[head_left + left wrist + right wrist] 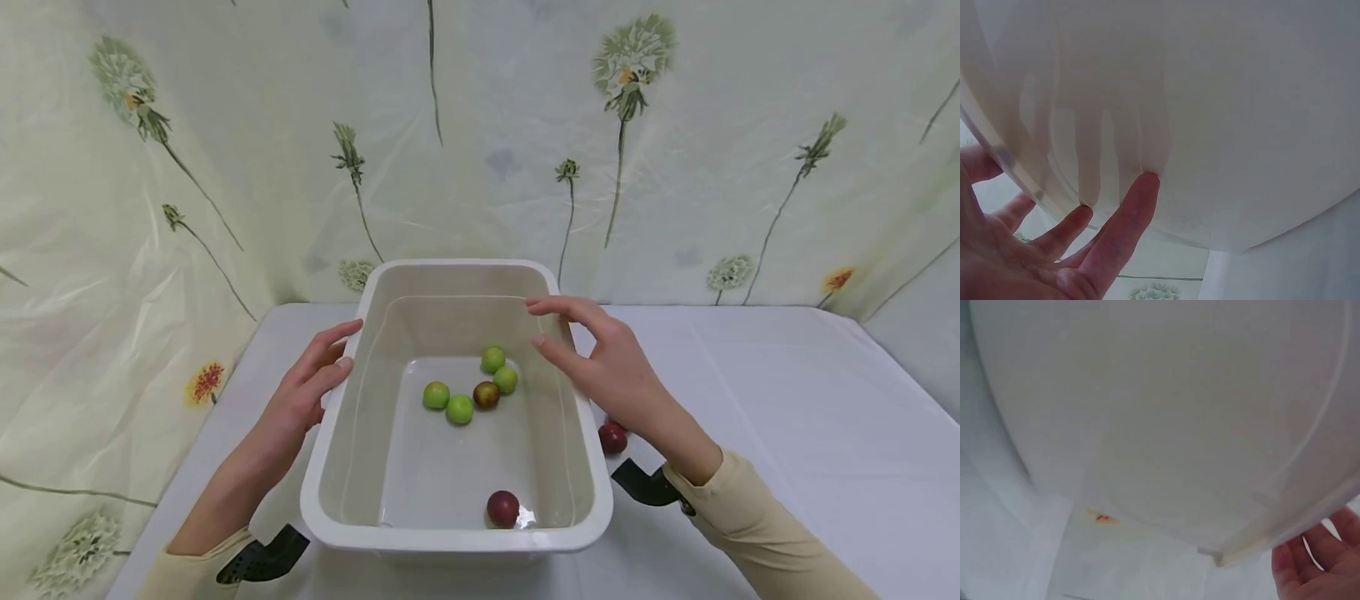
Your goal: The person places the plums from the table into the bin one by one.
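Note:
A deep white plastic tub (456,540) stands in the middle of the head view. Inside it lie several green plums (436,395), a brownish plum (486,395) and, near the front, a dark red plum (502,508). My left hand (303,392) is at the tub's left side, its thumb and forefinger right at the rim; in the left wrist view its spread fingers (1125,231) touch the outer wall. My right hand (611,358) reaches over the right rim, thumb and forefinger apart with nothing between them. The right wrist view shows its fingers (1322,547) at the rim.
Dark red plums (612,438) lie on the white tablecloth (757,417) just right of the tub, partly hidden by my right wrist. A dandelion-patterned curtain (487,125) hangs behind the table and down its left side. A black wrist mount (264,557) sits below each hand.

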Available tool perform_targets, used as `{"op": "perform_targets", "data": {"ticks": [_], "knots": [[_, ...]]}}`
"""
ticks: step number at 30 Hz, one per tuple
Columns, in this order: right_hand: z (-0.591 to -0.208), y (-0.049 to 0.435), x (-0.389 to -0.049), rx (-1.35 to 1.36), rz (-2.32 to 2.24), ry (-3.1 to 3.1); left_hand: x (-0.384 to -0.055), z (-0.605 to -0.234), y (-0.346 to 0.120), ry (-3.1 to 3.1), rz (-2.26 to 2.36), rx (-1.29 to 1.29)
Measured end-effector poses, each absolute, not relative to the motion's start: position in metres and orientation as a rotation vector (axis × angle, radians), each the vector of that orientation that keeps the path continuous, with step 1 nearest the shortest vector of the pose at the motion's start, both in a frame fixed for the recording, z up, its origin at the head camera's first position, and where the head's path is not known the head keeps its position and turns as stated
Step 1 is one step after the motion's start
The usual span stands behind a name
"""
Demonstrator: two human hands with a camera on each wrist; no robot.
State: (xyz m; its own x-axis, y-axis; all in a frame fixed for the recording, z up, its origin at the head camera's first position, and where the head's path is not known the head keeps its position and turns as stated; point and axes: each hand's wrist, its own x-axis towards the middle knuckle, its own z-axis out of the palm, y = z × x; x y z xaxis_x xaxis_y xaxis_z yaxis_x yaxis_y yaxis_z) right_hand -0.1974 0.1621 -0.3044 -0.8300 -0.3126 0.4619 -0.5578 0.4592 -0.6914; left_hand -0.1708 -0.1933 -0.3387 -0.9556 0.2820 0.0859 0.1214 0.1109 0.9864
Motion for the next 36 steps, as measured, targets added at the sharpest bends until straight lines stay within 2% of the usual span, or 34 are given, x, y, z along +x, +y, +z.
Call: {"op": "perform_targets", "data": {"ticks": [20, 36], "knots": [[-0.338, 0.221, -0.195, 0.342, 1.208, -2.624, -0.170, -0.338, -0.195, 2.233, 1.968, 0.411], [-0.370, 0.245, -0.188, 0.180, 1.166, -2.727, -0.172, -0.337, -0.195, 2.232, 1.957, 0.419]]}}
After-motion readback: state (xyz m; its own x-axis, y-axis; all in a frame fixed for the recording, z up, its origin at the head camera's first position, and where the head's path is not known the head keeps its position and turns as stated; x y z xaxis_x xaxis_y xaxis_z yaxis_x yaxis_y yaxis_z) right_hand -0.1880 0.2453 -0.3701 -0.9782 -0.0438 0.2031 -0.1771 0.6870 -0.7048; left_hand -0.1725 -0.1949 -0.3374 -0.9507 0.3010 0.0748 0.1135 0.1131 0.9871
